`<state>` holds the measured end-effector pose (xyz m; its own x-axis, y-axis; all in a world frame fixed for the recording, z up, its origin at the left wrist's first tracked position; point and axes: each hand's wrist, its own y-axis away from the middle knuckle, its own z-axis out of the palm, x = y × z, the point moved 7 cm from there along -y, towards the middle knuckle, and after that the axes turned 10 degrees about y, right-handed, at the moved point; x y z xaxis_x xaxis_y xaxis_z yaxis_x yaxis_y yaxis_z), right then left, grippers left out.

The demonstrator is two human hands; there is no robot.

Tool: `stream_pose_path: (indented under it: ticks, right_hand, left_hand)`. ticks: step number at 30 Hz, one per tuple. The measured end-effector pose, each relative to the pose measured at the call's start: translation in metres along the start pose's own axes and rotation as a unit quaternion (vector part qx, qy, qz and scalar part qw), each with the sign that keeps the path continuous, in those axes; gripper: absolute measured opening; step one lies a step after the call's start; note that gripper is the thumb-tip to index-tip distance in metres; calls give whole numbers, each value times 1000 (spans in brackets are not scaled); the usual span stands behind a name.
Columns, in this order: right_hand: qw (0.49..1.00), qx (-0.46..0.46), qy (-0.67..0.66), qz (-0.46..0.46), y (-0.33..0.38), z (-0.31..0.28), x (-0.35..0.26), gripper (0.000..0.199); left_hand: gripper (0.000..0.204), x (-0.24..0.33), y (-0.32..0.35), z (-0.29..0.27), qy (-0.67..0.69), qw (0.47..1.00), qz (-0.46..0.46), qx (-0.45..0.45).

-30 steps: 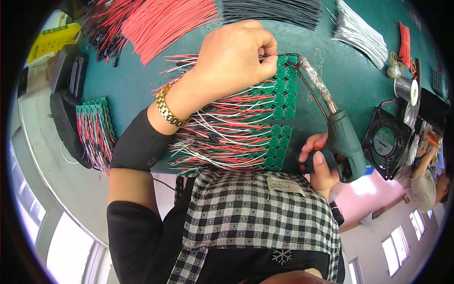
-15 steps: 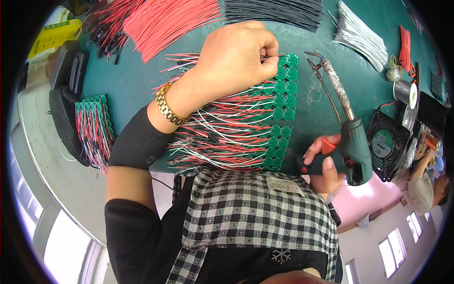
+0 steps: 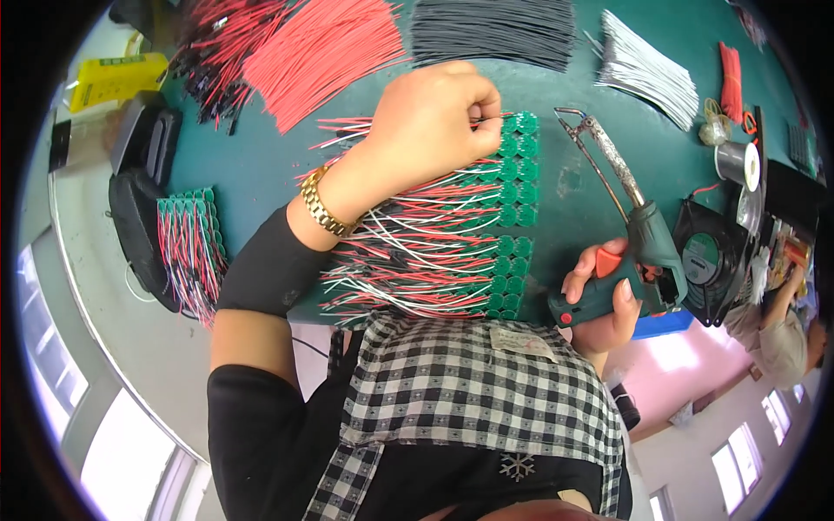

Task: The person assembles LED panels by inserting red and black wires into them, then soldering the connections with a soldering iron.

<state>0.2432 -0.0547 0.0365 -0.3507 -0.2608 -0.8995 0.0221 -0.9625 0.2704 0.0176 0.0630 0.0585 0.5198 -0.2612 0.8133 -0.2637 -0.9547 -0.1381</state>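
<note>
My left hand (image 3: 447, 113) is closed in a pinch at the far end of a panel of round green circuit boards (image 3: 519, 191). A thin wire (image 3: 505, 115), apparently red, shows at its fingertips beside the top boards; the fingers hide most of it. Many red, white and black wires (image 3: 426, 230) fan out leftward from the boards, passing under my left wrist. To the right of the panel, my right hand (image 3: 604, 300) grips a dark green soldering gun (image 3: 653, 247) with an orange trigger. Its bent tip (image 3: 569, 113) points away from me, apart from the boards.
Bundles of red wires (image 3: 326, 56), black wires (image 3: 493, 33) and white wires (image 3: 647, 69) lie along the far side. A wired board panel (image 3: 187, 204) hangs at the left edge by a black case (image 3: 139, 221). Rightward are a solder spool (image 3: 737, 165), a fan (image 3: 705, 256) and another person's arm (image 3: 782, 300).
The whole view has shifted slightly. My left hand keeps its pinch near the top boards. The soldering gun remains in my right hand, its tip still clear of the panel.
</note>
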Motion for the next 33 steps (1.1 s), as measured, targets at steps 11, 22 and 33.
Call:
stream_pose_path:
  ticks: [11, 22, 33]
  right_hand:
    - [995, 47, -92, -16, 13, -29, -2, 41]
    - [996, 30, -78, -44, 19, -24, -5, 38]
    - [996, 10, -83, -42, 19, -23, 2, 41]
  left_hand:
    - [8, 26, -9, -25, -99, 986, -13, -131]
    - [28, 23, -2, 20, -137, 979, 44, -145]
    - [31, 12, -8, -46, -230, 969, 65, -68]
